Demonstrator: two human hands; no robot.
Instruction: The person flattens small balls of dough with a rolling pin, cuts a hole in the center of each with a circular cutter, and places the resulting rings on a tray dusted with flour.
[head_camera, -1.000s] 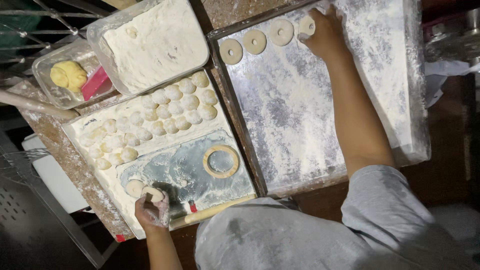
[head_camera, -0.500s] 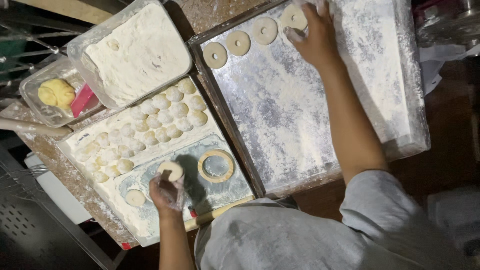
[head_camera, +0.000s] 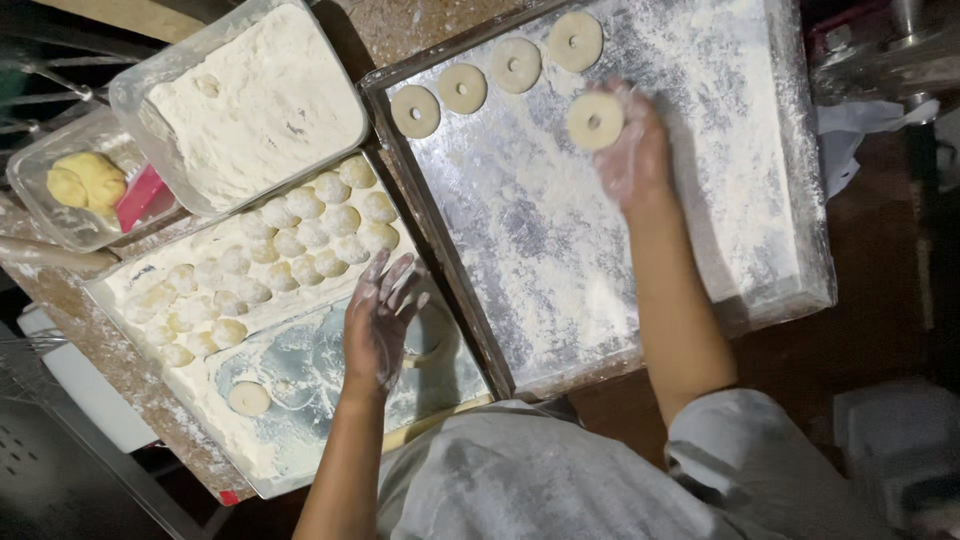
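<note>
Fingers (head_camera: 400, 285) of left hand (head_camera: 380, 325) now spread, released, hovering over small tray (head_camera: 300, 470), dough disc (head_camera: 248, 398) left behind near dough balls (head_camera: 290, 245). Right hand (head_camera: 632, 150) has pulled back along big tray (head_camera: 700, 200), pinching dough ring (head_camera: 595, 121) below row of rings (head_camera: 490, 70).

Flour tub: a clear plastic tub (head_camera: 135, 100) heaped with white flour, at the upper left, just beside the top edge of the dough-ball tray.
Small container: a clear plastic container (head_camera: 35, 215) at the far left holding a lump of yellow dough (head_camera: 87, 182) and a red scraper (head_camera: 140, 197) leaning against it.
Counter: a speckled brown counter (head_camera: 110, 370), dusted with flour, showing along the lower left edge.
Wire rack: dark metal bars (head_camera: 50, 75) at the top left corner.
Machine: a metal machine part (head_camera: 885, 55) at the top right, with crumpled white cloth (head_camera: 850, 120) below it.
</note>
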